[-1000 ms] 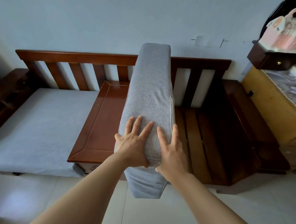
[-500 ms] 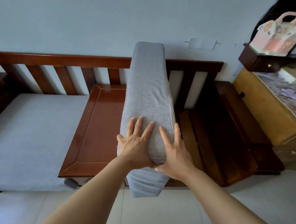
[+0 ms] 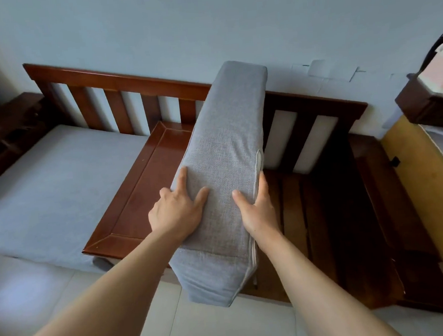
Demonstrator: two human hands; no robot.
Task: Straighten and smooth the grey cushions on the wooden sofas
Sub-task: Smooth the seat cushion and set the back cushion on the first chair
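Left hand [image 3: 177,212] and right hand [image 3: 257,207] have slid apart, now clasping the upended cushion's [image 3: 224,152] two sides above the bare slats [image 3: 305,214], likely ready to lay it.

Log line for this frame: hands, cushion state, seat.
left hand: grips cushion's left edge | right hand: grips right edge | grey cushion: on edge, leaning on backrest | slatted seat: bare

This is a home living room. A slatted wooden sofa [image 3: 121,101] with grey cushions [image 3: 51,179] stands against a plain painted wall [image 3: 204,19] on a pale tiled floor [image 3: 40,290]. A dark wooden cabinet [image 3: 428,101] crowds the right edge.
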